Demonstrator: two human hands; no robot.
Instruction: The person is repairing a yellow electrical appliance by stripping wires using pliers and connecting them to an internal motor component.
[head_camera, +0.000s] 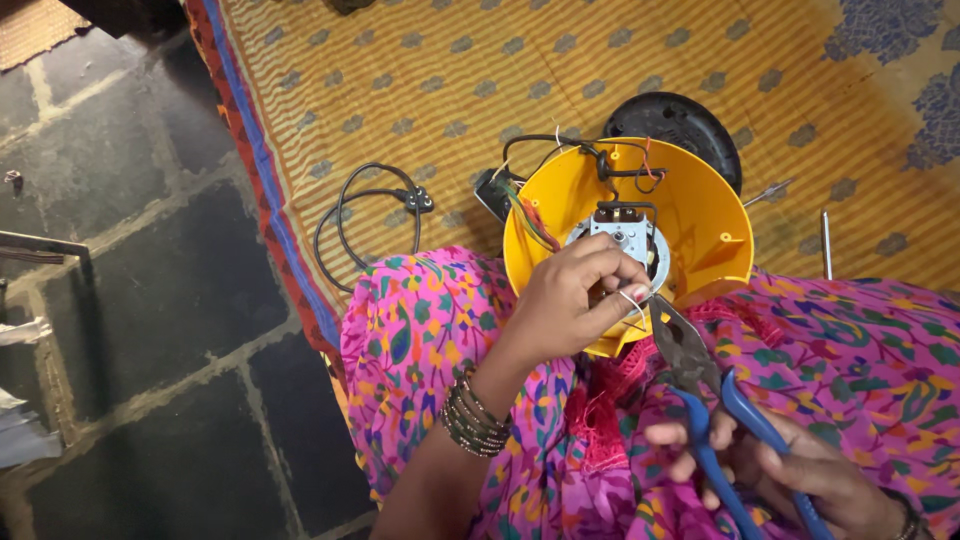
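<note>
A round yellow plastic appliance housing (700, 215) rests on my lap, open side up, with a grey metal motor part (627, 235) and coloured wires (530, 215) inside. My left hand (570, 300) pinches a thin wire at the housing's lower edge. My right hand (790, 470) grips the blue handles of a pair of pliers (700, 385), whose metal jaws point up toward that wire by the left fingertips.
A black power cord with plug (375, 210) lies on the striped yellow mat (400, 80). A black round base (680, 120) sits behind the housing. A screwdriver (765, 192) and a thin metal rod (826, 245) lie at right. Dark stone floor (150, 300) at left.
</note>
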